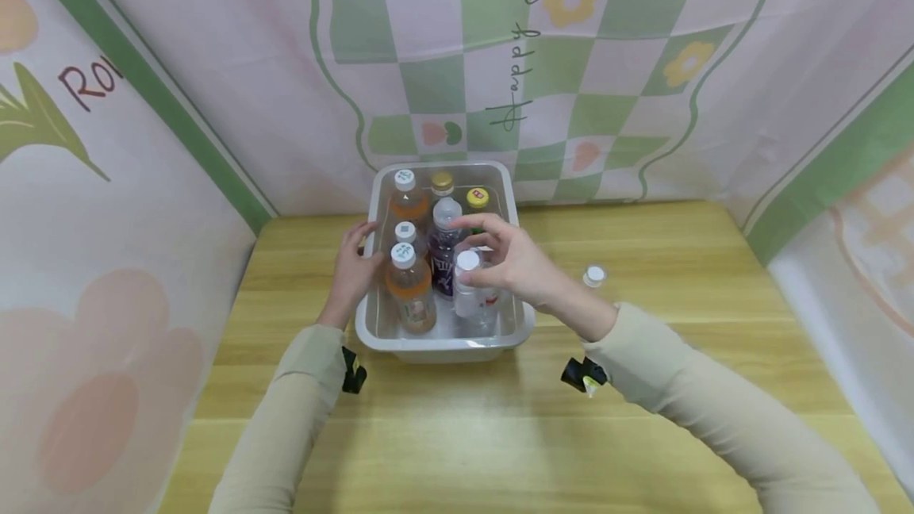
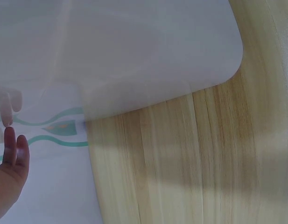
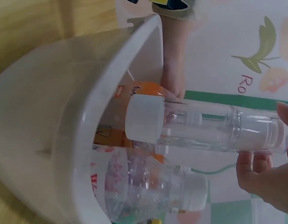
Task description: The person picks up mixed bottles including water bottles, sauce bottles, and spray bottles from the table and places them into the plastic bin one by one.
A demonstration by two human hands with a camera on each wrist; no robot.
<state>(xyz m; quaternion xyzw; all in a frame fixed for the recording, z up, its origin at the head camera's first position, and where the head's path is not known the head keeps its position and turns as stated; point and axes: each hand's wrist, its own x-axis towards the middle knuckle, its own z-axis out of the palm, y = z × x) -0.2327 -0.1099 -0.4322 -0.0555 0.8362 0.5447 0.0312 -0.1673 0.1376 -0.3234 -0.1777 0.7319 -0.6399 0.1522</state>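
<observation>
My right hand point(image 1: 510, 260) pinches one end of a clear cylindrical bottle point(image 3: 200, 123) between thumb and fingers. The bottle's broad white cap points down toward the inside of a whitish plastic basin point(image 1: 446, 345). Beside it in the right wrist view stands a clear bottle with red print point(image 3: 134, 182). My left hand point(image 1: 353, 264) is at the basin's left rim, its fingers extended against the side. Inside the basin stand orange drink bottles point(image 1: 417, 312), a purple-labelled bottle point(image 1: 443, 260), a gold-capped bottle point(image 1: 442, 182) and a yellow-capped bottle point(image 1: 478, 198). My right hand partly hides the bottles near it.
A small clear container with a white top point(image 1: 594, 275) stands on the wooden table point(image 1: 457, 435), right of the basin. Behind the basin hangs a printed cloth point(image 1: 428, 30), close to its far rim. More cloth walls rise at left and right.
</observation>
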